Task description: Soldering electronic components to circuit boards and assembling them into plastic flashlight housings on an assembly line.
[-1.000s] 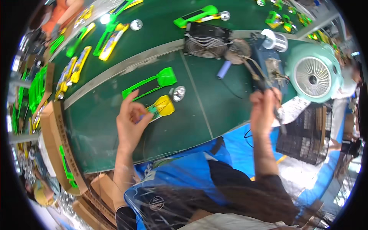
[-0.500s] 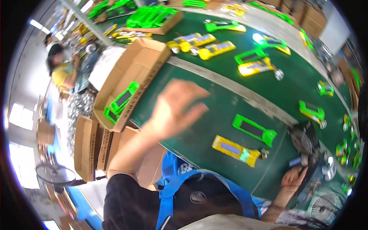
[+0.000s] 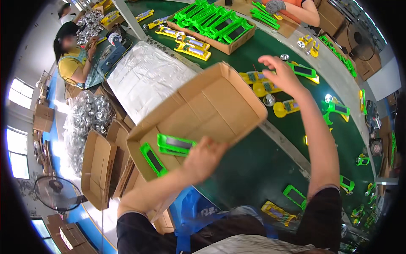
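My left hand [image 3: 204, 159] is closed over the near wall of a shallow cardboard tray [image 3: 198, 103], which is tilted. Inside the tray, beside my fingers, lie a green plastic frame pair with dark panels [image 3: 175, 144] and a single green frame [image 3: 153, 160]. My right hand [image 3: 281, 75] is raised beyond the tray's far right corner, fingers apart and nothing in them. Below it on the green belt are yellow lamp bodies [image 3: 286, 108] with round reflectors. Nearer to me, another green frame [image 3: 294, 197] and a yellow body [image 3: 278, 212] lie on the green surface.
A full box of green frames [image 3: 230, 48] stands at the far side. A foil-like silver sheet [image 3: 148, 78] borders the tray. Left are stacked cardboard trays [image 3: 98, 169], a bag of reflectors [image 3: 89, 127] and a fan [image 3: 57, 192]. A co-worker [image 3: 74, 63] sits left; another's gloved hand [image 3: 275, 6] is at the top.
My left hand has come down onto the tray, which now sits closer and more to the right in view. My right hand has moved from the lower right to above the belt.
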{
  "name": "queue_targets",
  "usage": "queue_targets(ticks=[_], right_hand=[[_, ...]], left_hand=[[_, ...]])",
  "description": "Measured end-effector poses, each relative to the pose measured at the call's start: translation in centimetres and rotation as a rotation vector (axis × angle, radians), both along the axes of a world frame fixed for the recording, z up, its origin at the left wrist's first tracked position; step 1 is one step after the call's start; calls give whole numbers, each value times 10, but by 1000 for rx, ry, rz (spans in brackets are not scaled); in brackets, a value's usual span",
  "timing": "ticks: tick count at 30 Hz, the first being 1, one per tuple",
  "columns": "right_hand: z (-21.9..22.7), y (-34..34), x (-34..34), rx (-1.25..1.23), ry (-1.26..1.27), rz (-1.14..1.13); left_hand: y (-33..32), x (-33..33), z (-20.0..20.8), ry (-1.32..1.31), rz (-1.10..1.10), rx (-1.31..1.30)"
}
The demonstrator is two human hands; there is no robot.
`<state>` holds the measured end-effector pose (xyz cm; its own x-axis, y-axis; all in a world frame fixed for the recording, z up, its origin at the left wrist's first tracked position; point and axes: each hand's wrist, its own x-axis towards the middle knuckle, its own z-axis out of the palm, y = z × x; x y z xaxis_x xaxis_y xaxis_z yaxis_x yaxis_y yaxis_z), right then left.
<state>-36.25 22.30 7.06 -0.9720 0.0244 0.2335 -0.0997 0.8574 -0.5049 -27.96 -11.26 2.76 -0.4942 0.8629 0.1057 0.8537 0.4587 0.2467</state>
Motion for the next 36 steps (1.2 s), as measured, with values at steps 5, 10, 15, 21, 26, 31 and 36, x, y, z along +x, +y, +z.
queue_targets(ticks=[5,10,15,21,26,31,36], right_hand=[[-43,10,-129,-914,-212,-453],[-83,14,-197,-952,-298,-678],[-94,19,-215,-1185,-374,-719],[-83,24,-209,-1079,-463,-639],[-77,38,-216,-1019,-440,-576],[-66,62,-200,-1011,-491,-475],[-61,74,-181,-1374,-339,-491]], left_hand=[[-1,-58,53,-258,-134,369],[11,-245,65,-896,242,647],[88,-316,15,-1639,479,807],[174,-315,-35,-1791,719,982],[202,-318,-54,-1774,948,1077],[221,-319,-61,-1559,885,1171],[232,-313,-51,-1496,672,1315]])
